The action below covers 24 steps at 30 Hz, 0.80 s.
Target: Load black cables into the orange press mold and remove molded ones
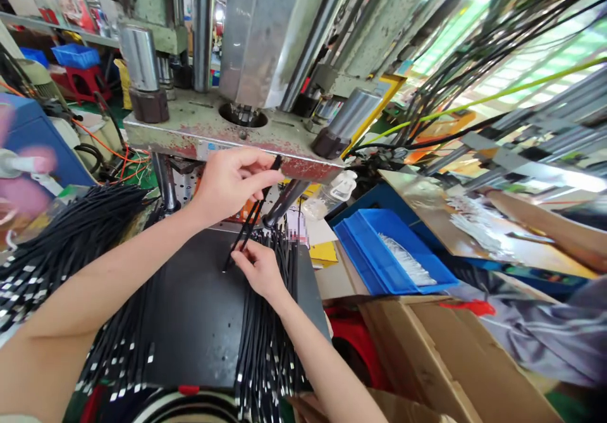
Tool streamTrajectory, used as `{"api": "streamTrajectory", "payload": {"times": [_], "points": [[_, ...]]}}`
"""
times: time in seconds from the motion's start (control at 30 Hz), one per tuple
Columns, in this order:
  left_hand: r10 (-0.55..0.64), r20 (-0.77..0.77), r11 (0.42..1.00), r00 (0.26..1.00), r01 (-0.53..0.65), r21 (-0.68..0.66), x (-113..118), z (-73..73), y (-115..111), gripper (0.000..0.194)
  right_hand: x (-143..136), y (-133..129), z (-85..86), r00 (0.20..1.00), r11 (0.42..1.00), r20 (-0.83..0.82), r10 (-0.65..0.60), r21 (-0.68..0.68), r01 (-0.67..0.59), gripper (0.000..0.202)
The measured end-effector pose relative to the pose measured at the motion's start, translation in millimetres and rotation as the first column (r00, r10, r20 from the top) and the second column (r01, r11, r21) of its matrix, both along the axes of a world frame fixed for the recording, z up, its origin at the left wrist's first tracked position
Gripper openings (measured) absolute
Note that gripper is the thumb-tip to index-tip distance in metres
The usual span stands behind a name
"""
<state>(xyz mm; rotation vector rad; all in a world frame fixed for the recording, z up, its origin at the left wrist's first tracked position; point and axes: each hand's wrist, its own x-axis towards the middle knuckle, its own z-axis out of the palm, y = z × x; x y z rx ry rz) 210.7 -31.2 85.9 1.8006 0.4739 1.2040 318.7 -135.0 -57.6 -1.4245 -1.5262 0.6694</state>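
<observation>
At frame centre, the left hand (pixel 237 181) pinched the cable (pixel 247 226) up high and the right hand (pixel 260 269) gripped it lower down, where a sideways tug could have snagged it on the bundle (pixel 267 341) beside.

Black cable (pixel 248 223), strands slanting between hands (pixel 230 183) (pixel 262 272).

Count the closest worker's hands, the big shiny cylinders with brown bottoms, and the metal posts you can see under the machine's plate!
Hands: 2 (left hand, right hand)
Big shiny cylinders with brown bottoms: 2
Metal posts showing under the plate: 2
Total: 6
</observation>
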Motion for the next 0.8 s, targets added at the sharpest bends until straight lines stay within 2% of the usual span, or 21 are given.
{"api": "streamTrajectory", "payload": {"times": [0.13,0.23,0.27,0.33,0.4,0.43,0.5,0.57,0.6,0.67,0.8], "points": [[0.094,0.018,0.96,0.995,-0.096,0.262,13,22.6,2,0.015,22,38,3.3,0.998,0.997,0.015,-0.068,0.029,0.067,0.023],[0.059,-0.002,0.893,0.998,-0.052,0.447,18,26.7,8,0.013,41,72,12.6,0.981,0.98,0.063,-0.182,0.088,0.176,0.027],[0.034,-0.01,0.877,0.999,-0.025,0.48,18,21.8,11,0.012,47,83,14.8,0.971,0.969,0.068,-0.229,0.107,0.221,0.027],[0.049,-0.029,0.877,0.998,-0.03,0.479,16,1.2,19,0.019,55,103,17.4,0.955,0.954,0.073,-0.287,0.11,0.279,0.026],[0.154,-0.123,0.898,0.98,-0.087,0.431,11,-30.4,29,0.025,60,117,19.1,0.951,0.952,0.08,-0.3,0.085,0.293,0.024],[0.188,-0.247,0.898,0.951,-0.064,0.434,7,-47.8,34,0.02,61,122,20.2,0.952,0.954,0.08,-0.297,0.073,0.291,0.023],[0.159,-0.561,0.852,0.812,0.174,0.494,-1,-79.6,43,0.015,61,126,22.9,0.95,0.955,0.102,-0.295,0.068,0.289,0.021],[0.17,-0.745,0.776,0.645,0.379,0.505,-9,-101.5,46,0.029,60,126,25.6,0.94,0.954,0.159,-0.3,0.053,0.296,0.019],[0.19,-0.784,0.748,0.591,0.43,0.505,-12,-107.8,46,0.035,60,124,26.5,0.937,0.955,0.185,-0.296,0.033,0.295,0.017],[0.228,-0.811,0.727,0.539,0.459,0.51,-16,-111.9,42,0.043,61,120,27.0,0.938,0.958,0.207,-0.279,-0.012,0.288,0.015],[0.25,-0.842,0.726,0.477,0.483,0.489,-14,-105.3,31,0.05,62,113,24.4,0.942,0.955,0.172,-0.288,-0.024,0.296,0.019]]}}
